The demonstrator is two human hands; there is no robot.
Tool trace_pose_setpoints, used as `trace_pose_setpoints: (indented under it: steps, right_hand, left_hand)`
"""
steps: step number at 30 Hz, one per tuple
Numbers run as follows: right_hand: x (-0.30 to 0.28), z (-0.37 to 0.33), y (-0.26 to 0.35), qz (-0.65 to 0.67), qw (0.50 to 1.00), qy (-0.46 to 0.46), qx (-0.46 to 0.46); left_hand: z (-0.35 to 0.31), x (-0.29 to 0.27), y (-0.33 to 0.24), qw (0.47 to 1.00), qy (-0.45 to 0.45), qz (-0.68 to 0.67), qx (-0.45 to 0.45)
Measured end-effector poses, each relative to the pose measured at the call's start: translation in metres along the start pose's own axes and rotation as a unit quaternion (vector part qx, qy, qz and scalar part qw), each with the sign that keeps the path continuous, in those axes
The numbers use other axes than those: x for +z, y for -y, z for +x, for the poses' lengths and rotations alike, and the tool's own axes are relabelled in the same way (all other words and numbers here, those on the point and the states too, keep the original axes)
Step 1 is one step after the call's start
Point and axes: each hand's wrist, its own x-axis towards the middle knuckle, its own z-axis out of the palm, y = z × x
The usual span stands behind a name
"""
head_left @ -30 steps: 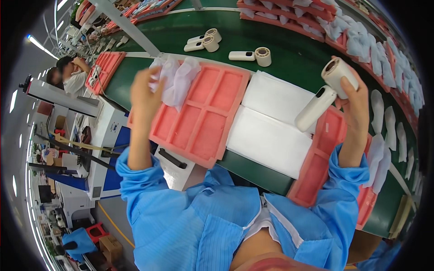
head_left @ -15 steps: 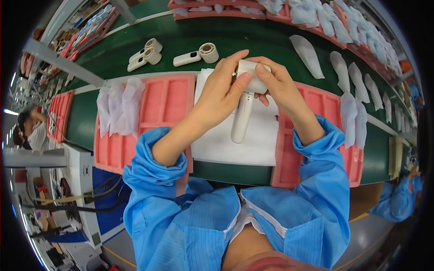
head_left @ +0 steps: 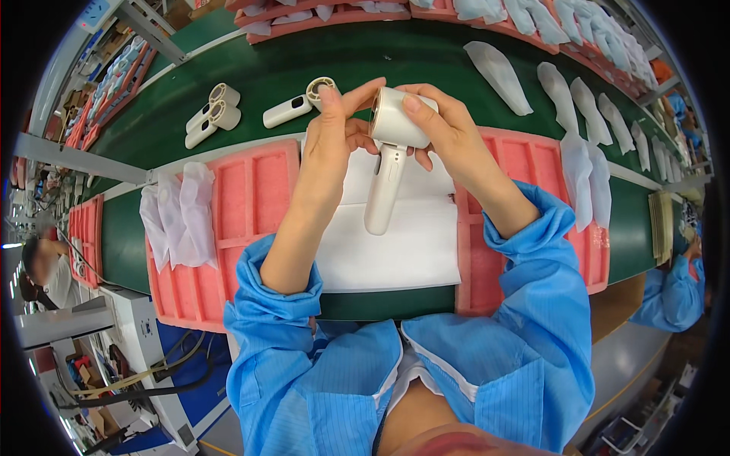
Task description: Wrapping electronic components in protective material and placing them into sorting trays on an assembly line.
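Observation:
My right hand (head_left: 456,140) grips the cylindrical head of a white handheld fan (head_left: 386,190). Its thumb lies on the near side of the head, and the handle hangs down toward me over white sheets (head_left: 380,258). At the left end of the head is my left hand (head_left: 328,152), thumb raised and fingers spread. Whether its fingertips touch the rim I cannot tell. Beyond that hand another white fan (head_left: 287,112) lies on the green table, its round head partly covered by my thumb. Further left lie two similar fans (head_left: 213,115) side by side.
Pink foam trays with compartments flank the sheets, a left tray (head_left: 255,186) and a right tray (head_left: 475,251). White sleeves (head_left: 179,216) lie on the left one. More wrapped pieces (head_left: 498,76) line the far right, and filled pink trays (head_left: 327,25) stand along the back.
My left hand has come off the fan's head and opened toward the left, its thumb lifting. The right hand keeps the fan, whose left end now shows. The whole view has shifted slightly.

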Motion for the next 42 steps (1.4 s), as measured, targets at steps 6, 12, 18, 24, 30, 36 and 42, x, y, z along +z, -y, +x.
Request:
trace_pose_setpoints:
  steps: [6,12,18,24,30,36,42]
  right_hand:
    - [-0.019,0.016,-0.005,0.028,0.996,-0.067,-0.051]
    - [-0.079,0.069,-0.076,-0.231,0.919,-0.211,-0.239]
    - [-0.099,0.066,-0.071,-0.433,0.882,-0.147,-0.114]
    - [-0.093,0.058,-0.064,-0.475,0.867,-0.115,-0.096]
    - [-0.118,0.054,-0.027,-0.364,0.917,-0.134,-0.096]
    - [-0.180,0.005,0.009,-0.168,0.971,-0.058,-0.162]
    - [-0.120,0.009,0.032,-0.267,0.944,0.084,-0.172]
  left_hand:
    - [0.012,-0.015,0.024,0.900,-0.153,0.374,0.166]
    - [0.010,0.013,0.086,0.896,0.010,0.427,0.118]
    - [-0.001,0.039,0.105,0.801,0.093,0.567,0.166]
    - [-0.002,0.041,0.114,0.794,0.070,0.581,0.162]
    - [0.004,0.013,0.106,0.933,0.052,0.354,0.035]
    - [0.015,0.002,0.088,0.988,0.061,0.138,-0.039]
    - [0.017,-0.003,0.051,0.992,0.043,0.065,-0.101]
